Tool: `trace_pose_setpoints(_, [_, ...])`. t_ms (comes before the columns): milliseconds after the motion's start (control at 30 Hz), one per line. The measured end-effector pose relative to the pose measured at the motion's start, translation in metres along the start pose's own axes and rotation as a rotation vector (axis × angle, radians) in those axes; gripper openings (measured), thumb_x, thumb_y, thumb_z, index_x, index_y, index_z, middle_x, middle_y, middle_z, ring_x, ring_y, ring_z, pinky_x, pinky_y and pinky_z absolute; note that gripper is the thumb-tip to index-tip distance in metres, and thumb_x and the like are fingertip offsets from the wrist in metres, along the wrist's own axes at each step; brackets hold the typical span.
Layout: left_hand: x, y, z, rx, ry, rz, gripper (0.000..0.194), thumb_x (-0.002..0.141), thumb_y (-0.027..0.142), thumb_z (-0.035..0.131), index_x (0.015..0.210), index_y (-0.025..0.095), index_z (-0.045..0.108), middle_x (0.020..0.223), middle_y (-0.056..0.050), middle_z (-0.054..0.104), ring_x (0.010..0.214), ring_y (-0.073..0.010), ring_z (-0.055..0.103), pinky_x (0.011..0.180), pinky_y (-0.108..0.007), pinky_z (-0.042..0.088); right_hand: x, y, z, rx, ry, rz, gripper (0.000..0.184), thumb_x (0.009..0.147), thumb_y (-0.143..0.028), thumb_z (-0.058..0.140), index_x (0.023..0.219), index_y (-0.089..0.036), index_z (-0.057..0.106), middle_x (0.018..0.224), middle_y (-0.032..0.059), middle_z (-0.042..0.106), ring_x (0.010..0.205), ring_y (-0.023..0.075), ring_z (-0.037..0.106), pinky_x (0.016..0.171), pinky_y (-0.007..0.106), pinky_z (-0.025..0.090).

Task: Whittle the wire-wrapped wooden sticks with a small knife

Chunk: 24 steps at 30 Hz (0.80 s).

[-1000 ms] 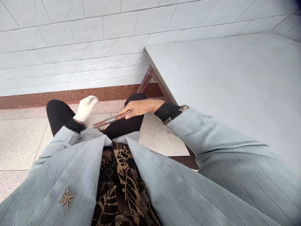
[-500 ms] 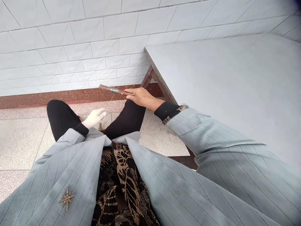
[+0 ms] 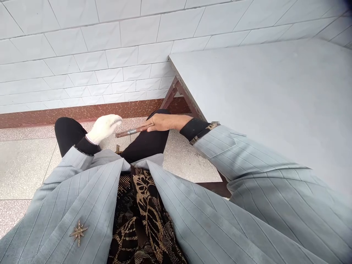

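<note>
Left of the grey desk (image 3: 247, 95), your right grip (image 3: 162, 122) holds a wire-wrapped stick (image 3: 133, 131), seemingly mid-work, your left grip (image 3: 104, 128) and what remains unclear.

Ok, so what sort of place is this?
Probably a plain indoor room, maybe a utility or work area, though its exact use isn't clear. The white tiled wall, the speckled floor and the large pale-topped table on a brown frame suggest it.
</note>
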<state>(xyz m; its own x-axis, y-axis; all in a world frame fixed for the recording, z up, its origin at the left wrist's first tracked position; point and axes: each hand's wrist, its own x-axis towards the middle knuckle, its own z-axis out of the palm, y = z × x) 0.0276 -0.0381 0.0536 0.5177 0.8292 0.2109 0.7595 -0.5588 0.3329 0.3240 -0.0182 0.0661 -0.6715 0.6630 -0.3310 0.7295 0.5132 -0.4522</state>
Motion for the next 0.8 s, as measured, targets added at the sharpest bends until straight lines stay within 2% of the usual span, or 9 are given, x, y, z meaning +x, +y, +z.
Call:
trace_pose_setpoints(100, [0.007, -0.001, -0.011, -0.136, 0.017, -0.040, 0.026, 0.095, 0.028, 0.050, 0.100, 0.019, 0.073, 0.106, -0.005, 0.076, 0.100, -0.0203, 0.068, 0.096, -0.034, 0.050, -0.002, -0.004, -0.001, 0.136, -0.056, -0.077, 0.043, 0.088, -0.027, 0.067, 0.131, -0.027, 0.075, 0.110, 0.0026, 0.079, 0.093, 0.0196, 0.069, 0.084, 0.029, 0.048])
trace_pose_setpoints(200, [0.010, -0.008, -0.005, -0.340, 0.038, -0.126, 0.025, 0.093, 0.029, 0.049, 0.096, 0.018, 0.071, 0.092, -0.004, 0.074, 0.080, -0.0160, 0.064, 0.081, -0.031, 0.051, -0.003, -0.010, -0.002, 0.250, -0.006, -0.096, 0.046, 0.086, -0.030, 0.071, 0.132, -0.029, 0.074, 0.096, 0.0004, 0.078, 0.080, 0.0167, 0.065, 0.077, 0.029, 0.048])
trace_pose_setpoints(300, [0.007, -0.015, 0.020, -0.575, 0.016, -0.208, 0.025, 0.093, 0.032, 0.048, 0.092, 0.016, 0.067, 0.073, -0.002, 0.063, 0.063, -0.0123, 0.053, 0.063, -0.026, 0.045, 0.002, -0.015, -0.001, 0.435, 0.231, -0.100, 0.051, 0.088, -0.029, 0.069, 0.139, -0.024, 0.070, 0.078, -0.0016, 0.069, 0.063, 0.0115, 0.053, 0.064, 0.026, 0.044])
trace_pose_setpoints(400, [-0.002, -0.015, 0.049, -0.777, -0.041, -0.188, 0.027, 0.096, 0.037, 0.047, 0.094, 0.016, 0.065, 0.069, 0.000, 0.056, 0.061, -0.0110, 0.050, 0.059, -0.023, 0.042, 0.009, -0.013, 0.000, 0.649, 0.563, -0.057, 0.050, 0.090, -0.022, 0.064, 0.139, -0.017, 0.068, 0.070, -0.0031, 0.059, 0.056, 0.0083, 0.044, 0.055, 0.023, 0.039])
trace_pose_setpoints(467, [-0.008, -0.013, 0.061, -0.752, -0.096, -0.168, 0.029, 0.096, 0.040, 0.048, 0.093, 0.016, 0.064, 0.070, 0.000, 0.057, 0.061, -0.0107, 0.050, 0.060, -0.023, 0.042, 0.012, -0.005, -0.001, 0.740, 0.701, 0.005, 0.049, 0.090, -0.020, 0.064, 0.138, -0.015, 0.068, 0.068, -0.0029, 0.056, 0.055, 0.0080, 0.043, 0.053, 0.021, 0.038])
trace_pose_setpoints(567, [-0.014, -0.010, 0.063, -0.610, -0.155, -0.134, 0.033, 0.098, 0.042, 0.046, 0.096, 0.016, 0.067, 0.076, 0.000, 0.063, 0.064, -0.0114, 0.053, 0.065, -0.025, 0.045, 0.013, 0.011, -0.004, 0.707, 0.768, 0.146, 0.047, 0.088, -0.017, 0.064, 0.135, -0.015, 0.070, 0.067, -0.0024, 0.055, 0.055, 0.0086, 0.044, 0.053, 0.022, 0.039])
trace_pose_setpoints(700, [-0.016, -0.005, 0.045, -0.395, -0.160, -0.019, 0.034, 0.100, 0.040, 0.043, 0.100, 0.019, 0.070, 0.094, -0.003, 0.074, 0.084, -0.0161, 0.066, 0.084, -0.030, 0.051, 0.012, 0.023, -0.006, 0.454, 0.712, 0.302, 0.042, 0.087, -0.018, 0.064, 0.128, -0.018, 0.075, 0.068, -0.0012, 0.060, 0.061, 0.0117, 0.051, 0.063, 0.026, 0.045])
trace_pose_setpoints(800, [-0.019, 0.000, 0.031, -0.210, -0.148, 0.066, 0.033, 0.101, 0.036, 0.043, 0.105, 0.020, 0.072, 0.104, -0.004, 0.077, 0.097, -0.0192, 0.071, 0.093, -0.033, 0.052, 0.011, 0.022, -0.005, 0.306, 0.642, 0.343, 0.042, 0.088, -0.020, 0.064, 0.128, -0.020, 0.076, 0.082, 0.0022, 0.071, 0.076, 0.0173, 0.062, 0.076, 0.031, 0.049])
